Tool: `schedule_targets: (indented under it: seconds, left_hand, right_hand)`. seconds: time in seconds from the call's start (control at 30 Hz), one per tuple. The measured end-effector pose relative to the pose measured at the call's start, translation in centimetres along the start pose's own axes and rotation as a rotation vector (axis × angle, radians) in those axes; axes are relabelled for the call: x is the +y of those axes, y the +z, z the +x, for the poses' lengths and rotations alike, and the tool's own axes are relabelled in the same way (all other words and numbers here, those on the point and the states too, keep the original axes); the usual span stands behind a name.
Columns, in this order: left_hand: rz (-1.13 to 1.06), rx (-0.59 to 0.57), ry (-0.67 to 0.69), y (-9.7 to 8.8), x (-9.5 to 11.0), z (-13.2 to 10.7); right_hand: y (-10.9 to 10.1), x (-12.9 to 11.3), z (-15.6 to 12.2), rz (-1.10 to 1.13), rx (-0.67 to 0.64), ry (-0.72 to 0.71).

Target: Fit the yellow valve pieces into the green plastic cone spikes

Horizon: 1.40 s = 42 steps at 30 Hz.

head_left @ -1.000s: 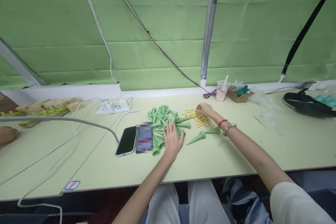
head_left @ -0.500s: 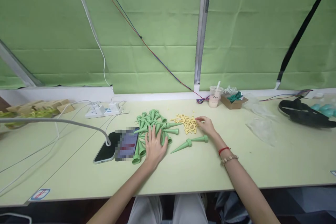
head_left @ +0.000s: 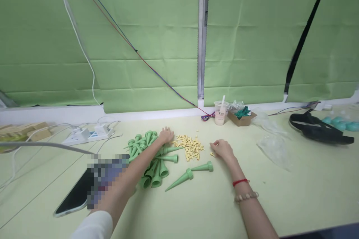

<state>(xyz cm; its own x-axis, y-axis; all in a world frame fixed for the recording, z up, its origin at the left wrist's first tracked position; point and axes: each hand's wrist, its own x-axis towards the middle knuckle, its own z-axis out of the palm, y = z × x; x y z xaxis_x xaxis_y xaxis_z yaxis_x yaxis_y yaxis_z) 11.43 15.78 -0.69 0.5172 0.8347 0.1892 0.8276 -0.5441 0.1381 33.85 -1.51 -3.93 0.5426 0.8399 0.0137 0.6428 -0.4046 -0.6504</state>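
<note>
Reaches the left grip [head_left: 166, 134] far forward now, off the near side of the pile of green plastic cone-shaped spikes [head_left: 153, 170], its resting place half a second ago. Sets it at the pile's far edge, just beside the heap of small pale yellow plastic pieces [head_left: 189, 145]. Lays the forearm across the spikes in doing so, hiding the middle of the pile. Curls the fingers downward; cannot tell whether closed on a spike or merely resting there.

Draws the right grip [head_left: 223, 148] back and to the right, clear of the yellow heap touched half a second ago. Rests it on the light green counter [head_left: 202, 209], near one stray yellow piece [head_left: 212, 154]. Holds thumb and forefinger close together, loosely curled; cannot tell whether pinching anything.

Leaves the two separate green spikes lying end to end [head_left: 188, 174] untouched, between the pile and the right wrist.

Suggests, as a judgement, a shift of the sorting from the near spikes to the far ones, with the right side idle beside the yellow pieces.

Shows also a black phone [head_left: 73, 198] by the left elbow, a white power strip [head_left: 89, 133] and a plastic drink cup with a straw [head_left: 219, 112] along the back wall.
</note>
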Motion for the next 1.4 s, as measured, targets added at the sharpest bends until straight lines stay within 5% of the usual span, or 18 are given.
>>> schedule_targets:
  seconds: [0.1, 0.3, 0.53, 0.67, 0.8, 0.97, 1.13, 1.27, 1.4]
  left_hand:
    - [-0.015, -0.093, 0.025, 0.3, -0.6, 1.0]
    - [-0.088, -0.108, 0.220, 0.7, 1.7, 0.9]
    - [-0.234, -0.081, 0.363, 2.9, 6.8, 4.7]
    - [-0.297, -0.126, 0.425, 4.2, 8.8, 5.0]
    - [-0.361, -0.085, 0.364, 4.1, 9.0, 2.7]
    - [-0.441, 0.109, 0.191, 1.0, 7.4, -0.5]
    - [-0.413, 0.280, 0.178, -2.5, 5.0, -4.8]
    - [-0.208, 0.112, 0.365, -3.0, 4.0, -9.7]
    - [-0.036, 0.015, 0.406, -2.7, 3.5, -13.9]
  right_hand:
    - [0.2, -1.4, -0.6, 0.129, -0.176, 0.039]
    - [1.6, -2.3, -0.3, 0.272, -0.229, -0.022]
    - [0.6, -2.3, -0.7, -0.050, -0.006, -0.194]
    - [0.3, -2.2, -0.8, -0.061, -0.025, -0.217]
    - [1.4, -2.1, -0.4, 0.104, -0.074, -0.260]
    - [3.1, -2.2, -0.2, 0.459, -0.223, -0.201]
    - [2.0, -1.8, -0.4, 0.241, -0.088, -0.370]
    - [0.8, -1.9, -1.2, 0.054, -0.107, -0.465]
    - [0.6, -2.5, -2.2, -0.060, -0.120, -0.535]
